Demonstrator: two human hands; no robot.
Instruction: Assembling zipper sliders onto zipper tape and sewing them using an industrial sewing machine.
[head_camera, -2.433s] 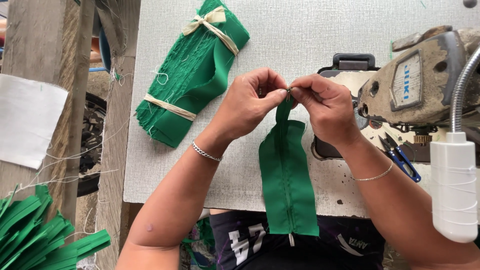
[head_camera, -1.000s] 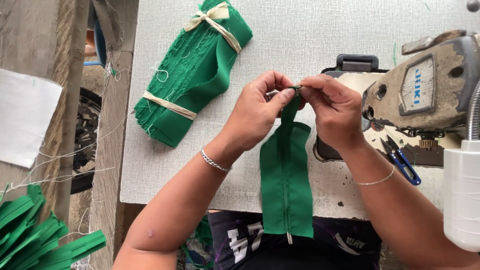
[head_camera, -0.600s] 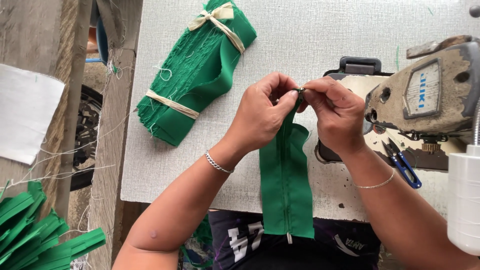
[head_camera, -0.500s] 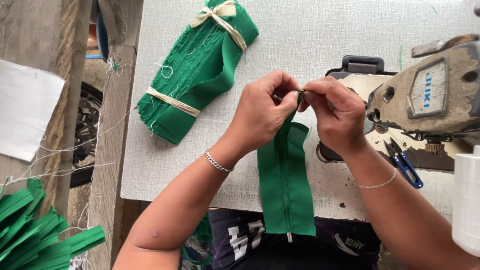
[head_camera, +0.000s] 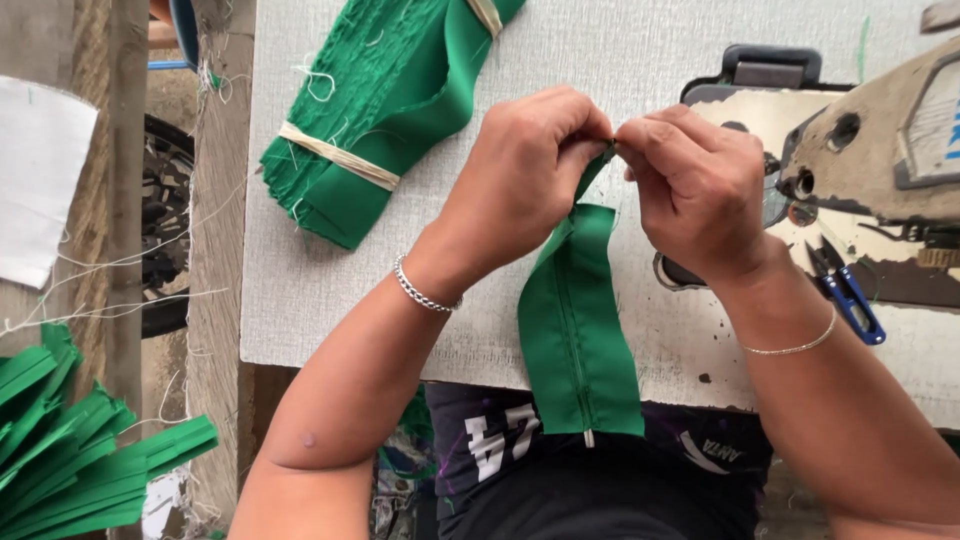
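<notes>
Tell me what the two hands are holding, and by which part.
Both the left hand and right hand pinch the top end of a long green fabric strip with a zipper; the rest hangs down.

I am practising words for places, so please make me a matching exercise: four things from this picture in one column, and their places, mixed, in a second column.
Things:
1. green zipper piece
2. tied green fabric bundle
3. blue thread snips
4. loose green strips

Places:
A. beside the sewing machine
B. lower left, off the table
C. pinched at its top by left hand and right hand
D. upper part of table

Pairs: 1-C, 2-D, 3-A, 4-B
</notes>
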